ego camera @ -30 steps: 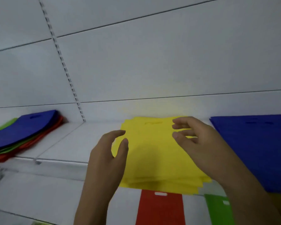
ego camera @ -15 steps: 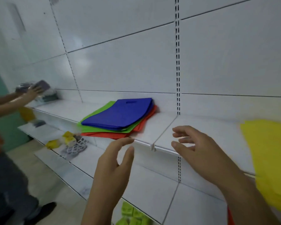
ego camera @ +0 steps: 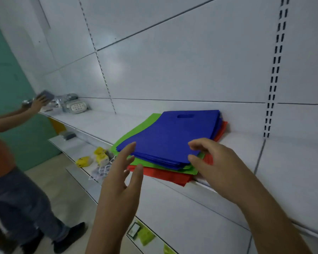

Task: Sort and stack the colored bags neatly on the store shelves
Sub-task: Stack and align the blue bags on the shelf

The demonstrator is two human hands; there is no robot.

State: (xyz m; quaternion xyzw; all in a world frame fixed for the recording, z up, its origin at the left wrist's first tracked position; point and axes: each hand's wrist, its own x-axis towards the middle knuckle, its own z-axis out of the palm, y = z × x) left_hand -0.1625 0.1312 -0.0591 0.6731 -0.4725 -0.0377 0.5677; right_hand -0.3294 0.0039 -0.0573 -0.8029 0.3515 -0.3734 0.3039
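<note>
A mixed pile of flat bags lies on the white shelf. Blue bags with a cut-out handle are on top, green bags under them, red bags at the bottom. My left hand hovers at the pile's near left corner with fingers spread and straight, holding nothing. My right hand reaches the pile's near right corner, fingers loosely bent just above and beside the blue bags' edge. No bag is held.
Another person stands at the left, a hand on packaged goods at the shelf's far end. Small yellow packets and other items sit on the lower shelf. A slotted upright runs down the wall panel at the right.
My view has swung left from the yellow bags to the mixed pile. Both hands have moved up to the pile's near corners, still holding nothing.
</note>
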